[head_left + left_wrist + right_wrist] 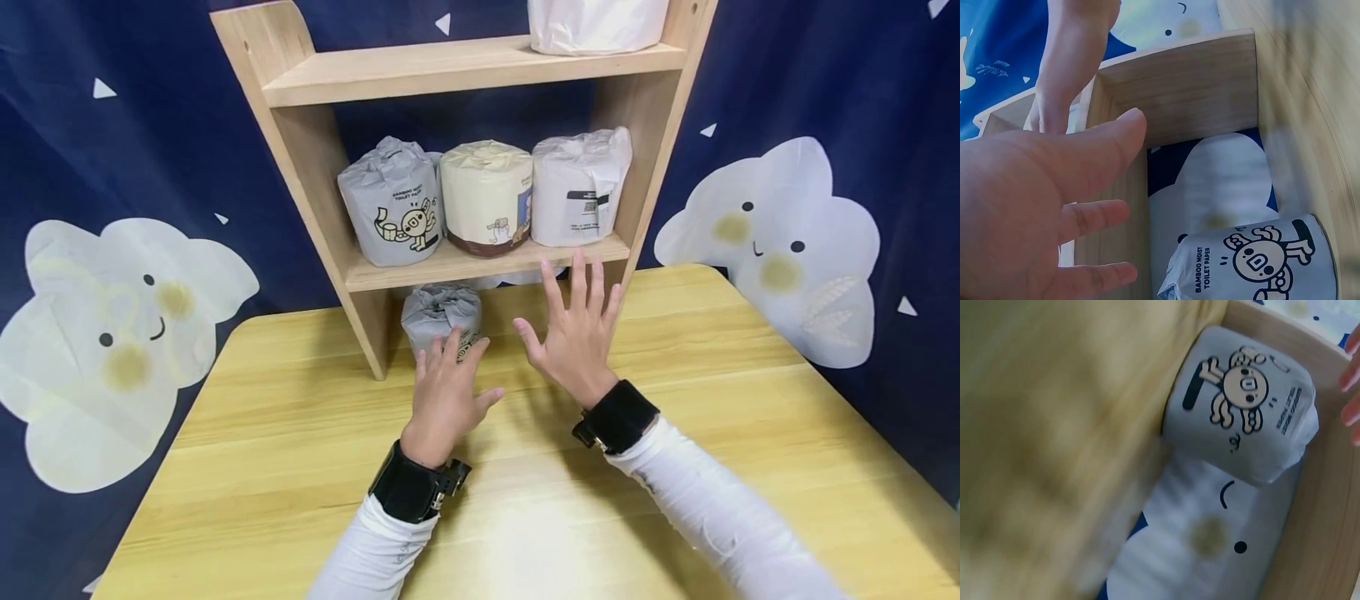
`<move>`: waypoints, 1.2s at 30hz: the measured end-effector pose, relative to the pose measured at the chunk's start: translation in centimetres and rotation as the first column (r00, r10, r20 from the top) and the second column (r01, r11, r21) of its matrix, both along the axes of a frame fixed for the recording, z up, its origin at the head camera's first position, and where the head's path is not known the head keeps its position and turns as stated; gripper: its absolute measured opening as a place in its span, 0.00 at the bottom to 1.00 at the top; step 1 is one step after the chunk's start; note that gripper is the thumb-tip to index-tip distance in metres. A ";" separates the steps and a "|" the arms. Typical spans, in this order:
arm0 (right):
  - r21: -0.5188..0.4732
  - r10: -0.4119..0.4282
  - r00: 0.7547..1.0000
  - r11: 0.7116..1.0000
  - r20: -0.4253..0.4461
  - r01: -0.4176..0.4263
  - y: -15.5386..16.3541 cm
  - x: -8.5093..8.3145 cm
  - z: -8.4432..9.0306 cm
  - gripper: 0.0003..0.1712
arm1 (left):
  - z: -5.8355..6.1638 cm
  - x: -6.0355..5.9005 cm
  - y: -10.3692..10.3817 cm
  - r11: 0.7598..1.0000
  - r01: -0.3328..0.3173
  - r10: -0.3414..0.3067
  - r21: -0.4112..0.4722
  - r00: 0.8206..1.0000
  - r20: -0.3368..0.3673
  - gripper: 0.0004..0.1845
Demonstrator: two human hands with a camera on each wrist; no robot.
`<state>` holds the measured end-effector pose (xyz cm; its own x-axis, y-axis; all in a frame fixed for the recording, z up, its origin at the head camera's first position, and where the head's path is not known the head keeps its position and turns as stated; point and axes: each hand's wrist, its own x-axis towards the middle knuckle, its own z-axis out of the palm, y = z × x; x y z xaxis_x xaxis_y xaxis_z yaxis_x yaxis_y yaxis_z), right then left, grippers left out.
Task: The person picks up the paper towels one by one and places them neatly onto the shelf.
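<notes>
A grey wrapped toilet roll [441, 310] with a cartoon pig print [1254, 262] [1244, 403] stands on the yellow table [525, 517], under the lowest board of a wooden shelf [480, 262]. My left hand [452, 367] is just in front of this roll with relaxed fingers [1091, 215] and holds nothing; I cannot tell whether it touches the roll. To its right, my right hand [573, 329] hovers with straight, spread fingers before the shelf's edge, empty. Only its fingertips [1352, 394] show in the right wrist view.
The middle board carries three wrapped rolls: grey [393, 204], cream [486, 198] and white [579, 190]. Another white roll [596, 25] sits on the top board. A dark blue curtain with cloud faces [780, 242] hangs behind the table.
</notes>
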<state>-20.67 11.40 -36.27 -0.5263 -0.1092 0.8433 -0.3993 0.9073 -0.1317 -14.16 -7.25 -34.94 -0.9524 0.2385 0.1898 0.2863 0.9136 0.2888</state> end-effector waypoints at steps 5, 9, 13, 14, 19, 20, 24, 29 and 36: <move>-0.038 0.006 0.997 0.999 0.077 -0.003 -0.2 1.2 -1.3 0.44 | -0.3 0.1 0.0 1.000 0.005 -0.005 0.006 1.000 -0.028 0.40; -0.063 0.006 0.992 0.998 0.122 0.002 -0.3 1.8 -2.4 0.45 | -0.4 0.0 0.1 1.000 -0.005 0.006 0.005 0.999 -0.037 0.40; -0.097 0.018 0.980 0.995 0.197 0.001 -0.4 2.5 -3.1 0.44 | -0.5 -0.1 0.4 1.000 -0.011 0.011 0.007 1.000 -0.020 0.40; -0.103 0.021 0.977 0.995 0.213 0.001 -0.3 2.7 -3.2 0.44 | -0.6 -0.1 0.4 1.000 -0.012 0.012 0.005 1.000 -0.018 0.40; -0.128 0.048 0.970 0.992 0.238 -0.017 -0.2 2.8 -3.6 0.43 | -0.9 -0.1 0.5 1.000 -0.012 0.012 -0.005 0.999 -0.040 0.40; -0.132 0.051 0.971 0.991 0.234 -0.020 -0.2 2.8 -3.6 0.43 | -0.9 -0.2 0.5 1.000 -0.014 0.013 -0.008 0.999 -0.045 0.41; -0.148 0.059 0.972 0.989 0.229 -0.025 -0.2 2.7 -3.8 0.45 | -0.9 -0.4 0.3 0.999 -0.026 0.025 -0.031 0.999 -0.029 0.42; -0.150 0.058 0.960 0.988 0.273 -0.017 -0.1 2.3 -3.8 0.47 | -0.8 -0.8 0.4 0.998 -0.033 0.033 -0.048 0.999 0.003 0.45; -0.175 0.100 0.935 0.984 0.339 -0.042 0.0 2.3 -3.6 0.47 | -0.9 -1.5 0.5 0.998 -0.041 0.042 -0.055 0.999 0.011 0.46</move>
<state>-18.32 11.40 -39.91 -0.7840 -0.0342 0.6198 -0.3653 0.8327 -0.4162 -15.65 -6.72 -35.87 -0.9639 0.2085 0.1658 0.2447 0.9390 0.2416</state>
